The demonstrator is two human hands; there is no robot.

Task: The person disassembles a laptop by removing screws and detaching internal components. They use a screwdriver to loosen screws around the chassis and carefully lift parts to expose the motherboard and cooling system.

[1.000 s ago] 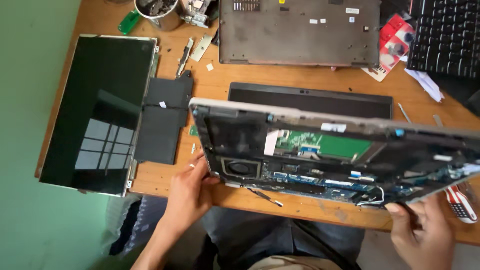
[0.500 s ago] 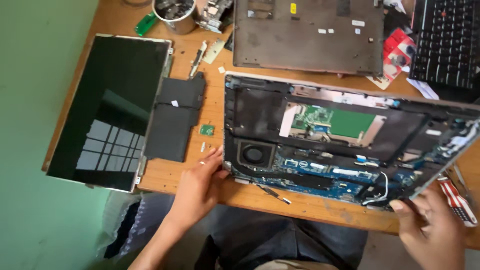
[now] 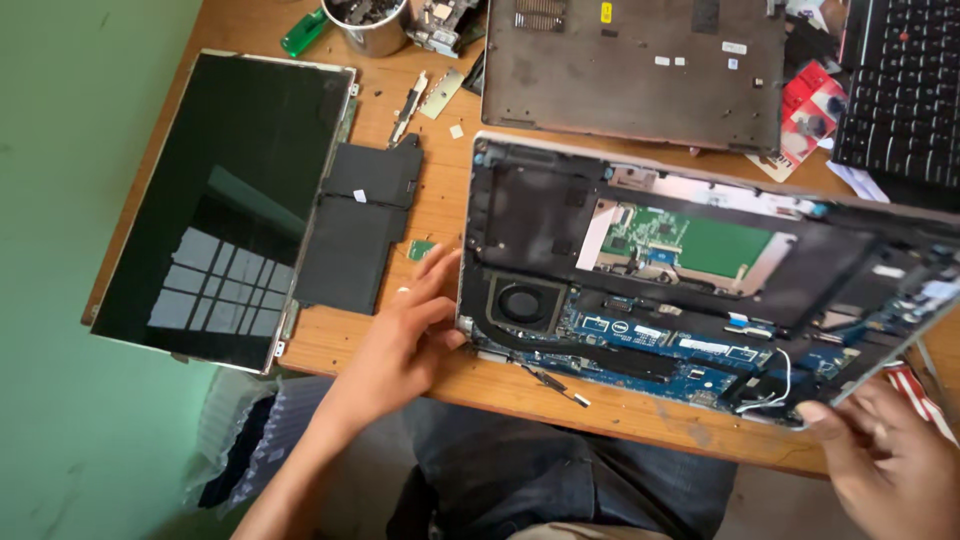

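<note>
Fingers [image 3: 432, 290] of the left hand [image 3: 400, 345] lie loosely spread against the lower left corner of the opened laptop chassis [image 3: 700, 290], the thumb pressed to its near edge beside the round cooling fan [image 3: 522, 302]; they rest on the frame rather than close around it. At the lower right of the frame the right hand [image 3: 885, 450] meets the chassis's other near corner, thumb up against the edge; whether its remaining fingers curl under the shell I cannot tell.

The chassis lies between the two hands, in the middle and right of the frame, on the wooden bench [image 3: 640, 415]. Its long axis runs left to right, slanting slightly downward toward the right. Its open underside faces up, showing a green circuit board [image 3: 700, 240] in the upper half and a blue board [image 3: 680, 345] along the near edge. Each hand sits at one end of that long axis, so neither is clearly nearer.

Left of the chassis, just apart from it, lies a flat black battery pack [image 3: 355, 235], and beyond that a bare display panel [image 3: 225, 205] fills the left of the frame. Above the chassis sits a grey bottom cover [image 3: 635, 65]; a black keyboard [image 3: 900, 90] occupies the upper right corner, and a metal cup [image 3: 370, 22] of small parts stands at the top.
</note>
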